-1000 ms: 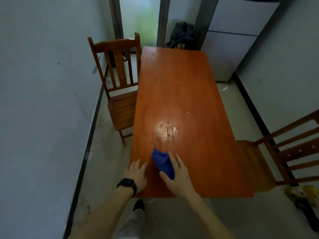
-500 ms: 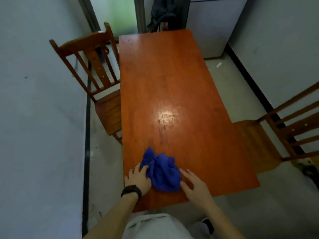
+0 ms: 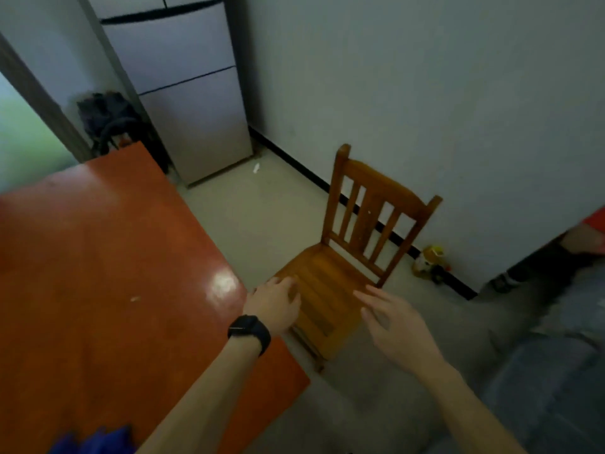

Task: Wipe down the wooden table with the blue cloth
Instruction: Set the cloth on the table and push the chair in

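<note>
At the bottom left corner of the head view, the blue cloth [image 3: 95,440] lies bunched on the desk [image 3: 98,273], partly cut off by the frame edge and touched by neither hand. Both hands reach past the desk's right edge toward a chair [image 3: 347,276]. The left hand [image 3: 275,301], with a dark watch [image 3: 250,330] on its wrist, hovers over the chair seat's near corner; its grip is apart and empty. The right hand [image 3: 393,322] is spread over the seat's other side, fingers loose, holding nothing.

As for progress, the desk top looks glossy, with one bright glare patch near its right edge and a small pale speck [image 3: 134,299] on the wood, so I judge the wiping unfinished, and paused while the cloth sits idle.

For room, the chair stands just beside the desk's right edge, narrowing that side. Bare floor [image 3: 262,204] runs behind it toward a fridge [image 3: 183,93] at the wall. Someone's leg shows at the far right.
</note>
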